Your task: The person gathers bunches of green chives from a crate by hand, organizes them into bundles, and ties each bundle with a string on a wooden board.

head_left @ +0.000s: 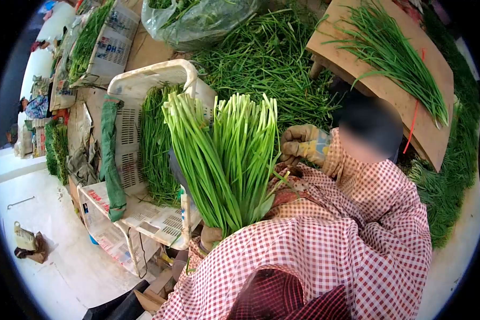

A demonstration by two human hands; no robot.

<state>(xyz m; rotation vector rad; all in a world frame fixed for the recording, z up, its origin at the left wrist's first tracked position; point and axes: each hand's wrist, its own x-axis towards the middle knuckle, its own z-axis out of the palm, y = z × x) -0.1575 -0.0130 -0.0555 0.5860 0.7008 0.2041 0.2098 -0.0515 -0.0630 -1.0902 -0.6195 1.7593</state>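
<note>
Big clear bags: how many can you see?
1: the bag at the top, beyond the big crate, with greens in it. Others may be hidden.

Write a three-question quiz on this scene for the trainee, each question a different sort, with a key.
1. Multiple choice. Toward the top of the picture, the large bundle of stalks shows its:
A) leafy tips
B) pale stem ends
C) flower heads

2. True or false: nothing lies on the wooden board at the upper right.

3. Fill in the blank: the cloth over the edge of the white crate beside the bundle is ____ in colour.

Key:
1. B.
2. False: greens lie on the wooden board.
3. Green.
</note>
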